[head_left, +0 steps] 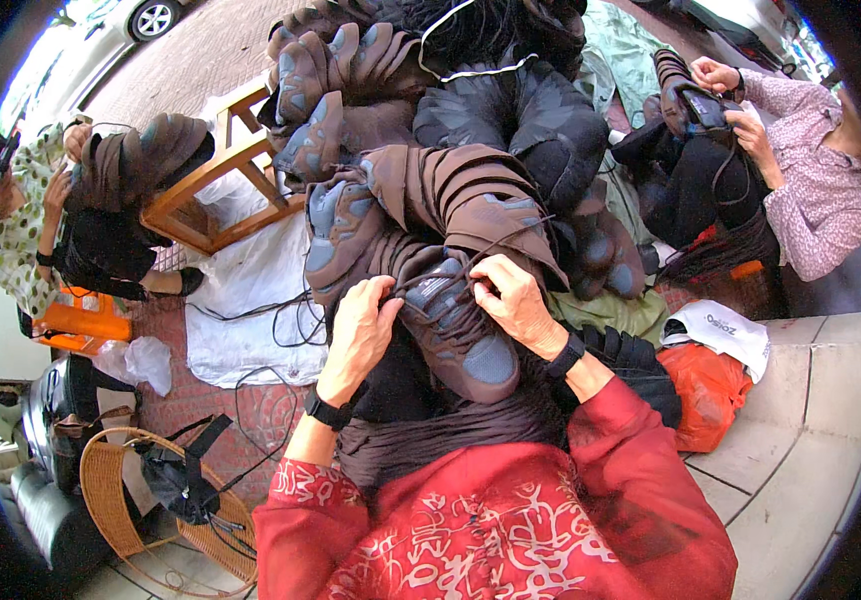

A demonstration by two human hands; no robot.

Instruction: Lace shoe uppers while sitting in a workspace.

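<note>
The left hand (358, 330) curls its fingers against the side of a brown shoe (455, 325) at frame centre, resting on the lap. The right hand (515, 300) pinches a dark lace (510, 240) above it. An orange bag (705, 390) lies at right.

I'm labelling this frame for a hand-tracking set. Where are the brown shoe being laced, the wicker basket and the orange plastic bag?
brown shoe (455, 335): head view, on its upper.
wicker basket (102, 495): head view, on its rim.
orange plastic bag (707, 388): head view, on its side.
</note>
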